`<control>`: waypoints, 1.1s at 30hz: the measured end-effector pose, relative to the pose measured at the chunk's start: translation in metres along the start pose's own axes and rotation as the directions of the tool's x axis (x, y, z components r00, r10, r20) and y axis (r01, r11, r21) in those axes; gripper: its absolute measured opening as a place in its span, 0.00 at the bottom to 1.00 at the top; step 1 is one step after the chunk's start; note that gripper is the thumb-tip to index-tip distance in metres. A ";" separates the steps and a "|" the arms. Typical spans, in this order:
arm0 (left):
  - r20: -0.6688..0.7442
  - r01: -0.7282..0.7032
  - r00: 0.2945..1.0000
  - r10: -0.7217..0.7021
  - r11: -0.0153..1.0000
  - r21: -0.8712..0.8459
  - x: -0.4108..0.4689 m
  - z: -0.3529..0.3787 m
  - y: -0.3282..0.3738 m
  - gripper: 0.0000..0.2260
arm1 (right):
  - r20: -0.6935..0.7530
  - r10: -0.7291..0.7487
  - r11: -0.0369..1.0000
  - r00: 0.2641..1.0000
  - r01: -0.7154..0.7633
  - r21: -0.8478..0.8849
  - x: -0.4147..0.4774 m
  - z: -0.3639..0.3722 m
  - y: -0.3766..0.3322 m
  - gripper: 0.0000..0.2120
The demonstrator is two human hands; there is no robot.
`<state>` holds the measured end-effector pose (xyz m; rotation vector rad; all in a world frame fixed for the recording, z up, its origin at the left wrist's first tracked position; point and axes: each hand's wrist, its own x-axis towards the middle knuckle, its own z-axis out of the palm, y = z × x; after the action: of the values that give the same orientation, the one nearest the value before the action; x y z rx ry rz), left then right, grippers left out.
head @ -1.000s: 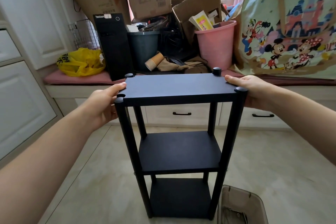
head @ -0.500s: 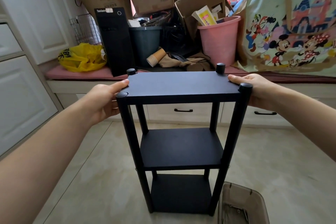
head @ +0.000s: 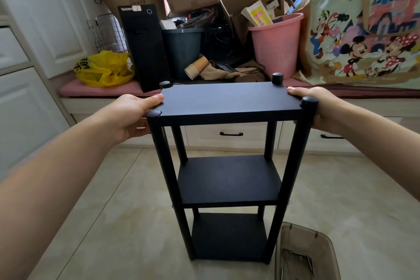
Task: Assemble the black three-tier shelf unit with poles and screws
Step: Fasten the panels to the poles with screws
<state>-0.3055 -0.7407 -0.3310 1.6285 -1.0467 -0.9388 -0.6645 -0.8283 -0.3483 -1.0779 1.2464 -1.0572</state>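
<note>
Shelf unit (head: pixel 229 102) upright on floor (head: pixel 127 211), gripped at top tier

All three tiers sit on four poles. I read the left hand (head: pixel 131 116) clamped on the top tier's left edge: thumb on top, fingers curled beneath. Right hand (head: pixel 320 109) grips the right edge likewise. Grey bin (head: pixel 329 254) just beside the near-right pole's foot.

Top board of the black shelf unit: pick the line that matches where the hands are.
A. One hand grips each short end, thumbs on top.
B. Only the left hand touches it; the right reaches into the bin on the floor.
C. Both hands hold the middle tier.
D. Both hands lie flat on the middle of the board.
A: the left hand grips the left end of the top board and the right hand grips the right end, each with its thumb lying on the board's upper face.
</note>
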 end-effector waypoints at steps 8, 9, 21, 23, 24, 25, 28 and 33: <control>-0.019 0.013 1.000 -0.014 0.998 -0.054 0.001 0.001 -0.004 0.13 | 0.007 -0.009 0.999 1.000 0.008 0.036 -0.002 0.003 -0.001 0.12; -0.007 0.018 1.000 -0.019 0.997 -0.071 0.001 0.002 -0.005 0.13 | 0.006 -0.009 0.999 1.000 0.009 0.039 -0.003 0.002 -0.002 0.11; -0.002 0.056 0.998 -0.056 0.995 -0.081 0.000 0.004 -0.005 0.11 | 0.005 0.018 1.000 1.000 -0.018 0.017 -0.004 0.002 -0.003 0.11; 0.001 0.052 0.999 -0.052 0.995 -0.088 -0.001 0.003 -0.005 0.11 | 0.018 0.024 1.000 1.000 -0.024 0.014 -0.005 0.002 -0.004 0.11; 0.004 0.049 0.999 -0.048 0.994 -0.093 -0.001 0.003 -0.006 0.11 | 0.017 0.023 1.000 1.000 -0.023 0.011 -0.005 0.002 -0.003 0.11; 0.006 0.044 0.999 -0.043 0.994 -0.102 0.000 0.003 -0.006 0.12 | 0.012 0.018 1.000 1.000 -0.018 0.012 -0.005 0.002 -0.003 0.11; 0.015 0.032 0.999 -0.030 0.987 -0.155 -0.001 0.004 -0.008 0.12 | 0.014 -0.006 0.999 1.000 0.005 0.042 -0.005 0.003 -0.002 0.12; 0.007 0.005 1.000 -0.004 0.977 -0.213 0.000 0.002 -0.004 0.12 | 0.029 -0.020 0.995 0.999 0.017 0.102 -0.002 0.005 -0.010 0.13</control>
<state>-0.3061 -0.7409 -0.3353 1.4519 -0.9136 -1.0238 -0.6595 -0.8283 -0.3379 -1.0255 1.1485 -1.1031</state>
